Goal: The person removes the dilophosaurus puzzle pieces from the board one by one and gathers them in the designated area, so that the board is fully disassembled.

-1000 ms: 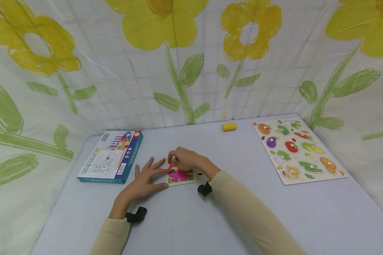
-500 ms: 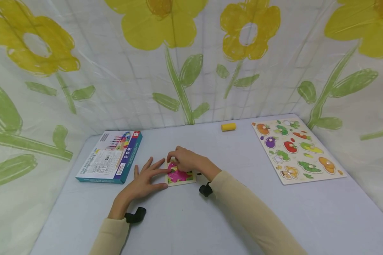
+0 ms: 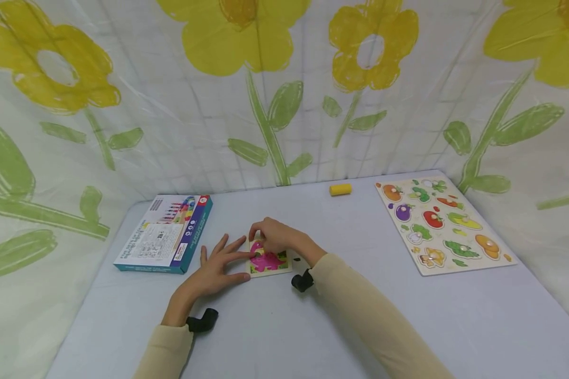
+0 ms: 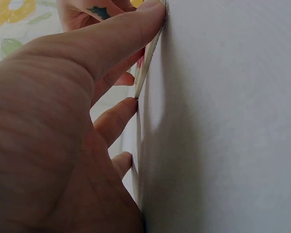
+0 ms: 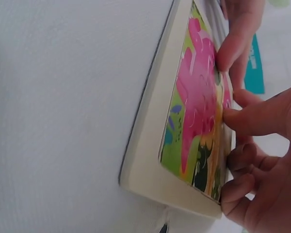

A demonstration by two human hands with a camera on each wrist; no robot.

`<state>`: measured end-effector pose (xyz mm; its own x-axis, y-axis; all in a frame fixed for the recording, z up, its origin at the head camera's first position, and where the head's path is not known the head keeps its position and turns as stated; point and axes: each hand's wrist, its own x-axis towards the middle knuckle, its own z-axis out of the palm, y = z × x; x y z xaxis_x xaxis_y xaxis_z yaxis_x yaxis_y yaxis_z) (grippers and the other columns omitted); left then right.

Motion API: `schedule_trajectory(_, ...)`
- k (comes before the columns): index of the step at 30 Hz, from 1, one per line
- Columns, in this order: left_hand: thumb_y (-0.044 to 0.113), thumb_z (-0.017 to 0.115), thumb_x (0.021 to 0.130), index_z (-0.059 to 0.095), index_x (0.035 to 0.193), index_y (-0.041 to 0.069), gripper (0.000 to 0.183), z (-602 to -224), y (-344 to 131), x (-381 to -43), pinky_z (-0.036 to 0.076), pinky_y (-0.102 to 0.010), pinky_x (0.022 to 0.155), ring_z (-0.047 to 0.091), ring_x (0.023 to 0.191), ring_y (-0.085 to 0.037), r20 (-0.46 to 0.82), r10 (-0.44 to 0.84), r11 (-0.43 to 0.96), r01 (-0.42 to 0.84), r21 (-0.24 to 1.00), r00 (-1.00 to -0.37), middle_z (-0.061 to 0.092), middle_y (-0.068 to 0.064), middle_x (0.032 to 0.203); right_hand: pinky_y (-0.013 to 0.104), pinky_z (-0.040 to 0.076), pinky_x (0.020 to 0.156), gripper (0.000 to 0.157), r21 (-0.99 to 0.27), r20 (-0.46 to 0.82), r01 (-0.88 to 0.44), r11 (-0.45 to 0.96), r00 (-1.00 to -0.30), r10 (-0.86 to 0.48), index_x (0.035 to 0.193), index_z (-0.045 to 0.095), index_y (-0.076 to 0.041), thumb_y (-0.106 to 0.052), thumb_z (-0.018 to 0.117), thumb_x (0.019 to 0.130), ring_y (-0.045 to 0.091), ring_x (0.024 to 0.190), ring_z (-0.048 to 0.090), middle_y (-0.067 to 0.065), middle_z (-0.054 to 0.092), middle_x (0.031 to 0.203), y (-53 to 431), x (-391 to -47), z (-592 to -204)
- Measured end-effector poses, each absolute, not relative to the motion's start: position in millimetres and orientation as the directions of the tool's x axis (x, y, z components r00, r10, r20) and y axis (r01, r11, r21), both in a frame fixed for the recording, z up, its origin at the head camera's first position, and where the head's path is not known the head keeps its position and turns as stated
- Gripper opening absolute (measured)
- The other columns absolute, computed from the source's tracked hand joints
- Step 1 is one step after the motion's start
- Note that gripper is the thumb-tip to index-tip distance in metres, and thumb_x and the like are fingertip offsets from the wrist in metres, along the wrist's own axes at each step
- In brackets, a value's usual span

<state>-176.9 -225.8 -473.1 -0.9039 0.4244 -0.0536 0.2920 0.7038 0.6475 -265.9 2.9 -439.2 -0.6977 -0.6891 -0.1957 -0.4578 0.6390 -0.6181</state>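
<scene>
A small square wooden jigsaw puzzle [image 3: 266, 261] with a pink dinosaur picture lies on the table, its pale frame [image 5: 144, 141] plain in the right wrist view. At its left side, my left hand [image 3: 211, 271] spreads its fingers, with the thumb and index finger touching the board. Over the upper part bends my right hand [image 3: 276, 235], thumb and index finger pinching at a puzzle piece [image 5: 227, 92] that they mostly cover. Its other fingers curl against the far edge in the right wrist view. In the left wrist view, the board's edge [image 4: 144, 73] appears side-on, under the left thumb.
A flat blue-and-white box [image 3: 161, 234] lies to the left. Near the back edge is a yellow cylinder [image 3: 340, 189]. A vegetable peg puzzle board [image 3: 443, 226] lies at the right. Small dark bits sit beside the right wrist. A flowered curtain [image 3: 194, 131] hangs behind the table.
Both hands stay in nearly the same place. The right hand shifts very slightly on the puzzle, and more of the pink dinosaur shows beneath it.
</scene>
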Motion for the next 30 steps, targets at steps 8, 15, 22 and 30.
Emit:
schedule_trajectory(8,0.037,0.081,0.091,0.07,0.14,0.026,0.051,-469.9,-224.5,-176.5,-0.021,-0.085,0.115,-0.001,0.166,-0.048,-0.059,0.421,0.71,0.288,0.642,-0.905,0.033,-0.009,0.175,0.027,0.046,0.078,0.036,-0.617,-0.169,-0.46,0.639,-0.715,-0.678,0.125,0.07,-0.015,0.003,0.059,0.096,0.019,0.1,0.052,0.012,0.061,0.119,2.5,-266.1,-440.9)
schedule_trajectory(15,0.038,0.081,0.091,0.07,0.14,0.025,0.052,-470.1,-225.2,-176.2,-0.02,-0.085,0.115,-0.001,0.165,-0.049,-0.068,0.416,0.719,0.282,0.635,-0.907,0.033,-0.01,0.175,0.027,0.049,0.077,0.033,-0.673,-0.159,-0.424,0.606,-0.718,-0.678,0.128,0.069,-0.014,0.0,0.06,0.099,0.019,0.097,0.056,0.012,0.066,0.12,3.9,-266.1,-442.5)
schedule_trajectory(22,0.038,0.081,0.091,0.07,0.141,0.025,0.052,-469.9,-225.6,-176.6,-0.021,-0.085,0.115,-0.001,0.166,-0.048,-0.071,0.412,0.721,0.277,0.635,-0.908,0.033,-0.01,0.175,0.026,0.051,0.078,0.024,-0.725,-0.127,-0.372,0.579,-0.755,-0.644,0.124,0.075,-0.012,-0.012,0.063,0.104,0.016,0.089,0.061,0.007,0.074,0.11,8.2,-265.6,-444.4)
schedule_trajectory(30,0.04,0.081,0.091,0.07,0.141,0.027,0.052,-472.4,-225.5,-177.2,-0.02,-0.085,0.115,-0.001,0.165,-0.049,-0.065,0.418,0.717,0.285,0.636,-0.906,0.033,-0.009,0.175,0.036,0.057,0.093,0.022,-0.746,-0.093,-0.348,0.567,-0.789,-0.608,0.118,0.079,-0.018,-0.012,0.063,0.103,0.017,0.105,0.069,0.003,0.078,0.114,11.4,-265.0,-449.3)
